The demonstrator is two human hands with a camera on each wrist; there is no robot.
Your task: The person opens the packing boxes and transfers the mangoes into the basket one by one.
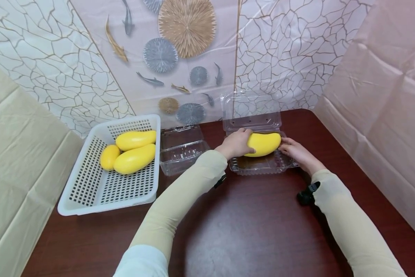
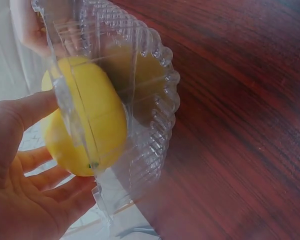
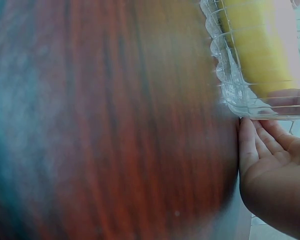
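A yellow mango (image 1: 264, 144) lies lengthwise in the base of an open clear plastic clamshell container (image 1: 240, 165) on the table's right side. My left hand (image 1: 236, 143) grips the mango's left end, thumb on the near side; in the left wrist view the mango (image 2: 97, 120) shows partly through the container wall. At the container's right end, my right hand (image 1: 299, 154) holds the side wall, fingertips close to the mango's other end. From the right wrist, fingers (image 3: 262, 142) show at the container's corner, with one finger behind the plastic. Whether it touches the mango, I cannot tell.
A white slotted basket (image 1: 63, 204) on the left holds three yellow mangoes (image 1: 134, 158). Between basket and clamshell stands another open clear container (image 1: 179, 169). The clamshell's raised lid (image 1: 250, 109) stands up near the patterned back wall. Pale cloth walls flank the dark red table (image 1: 228, 231).
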